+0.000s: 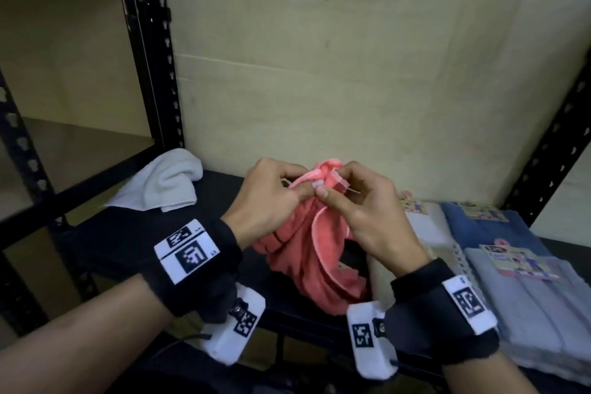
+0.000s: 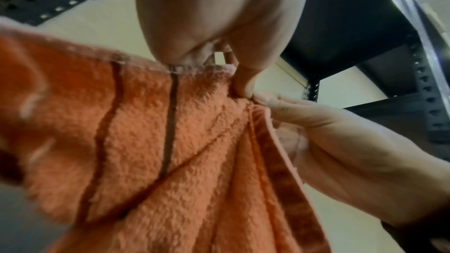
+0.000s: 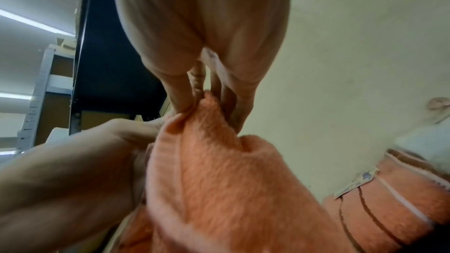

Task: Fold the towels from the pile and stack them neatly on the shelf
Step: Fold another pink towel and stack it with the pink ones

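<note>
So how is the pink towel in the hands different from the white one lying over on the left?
The pink towel is held up off the shelf, while the white towel lies on it untouched. The left hand and right hand both pinch the pink towel's top edge; nothing touches the white one. The pink towel shows dark stripes; the white one looks plain. Both are crumpled, not yet folded.

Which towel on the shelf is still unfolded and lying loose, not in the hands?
The white towel at the left, crumpled against the upright. The coral towel is held by both hands; the blue and grey ones at the right lie folded flat.
</note>
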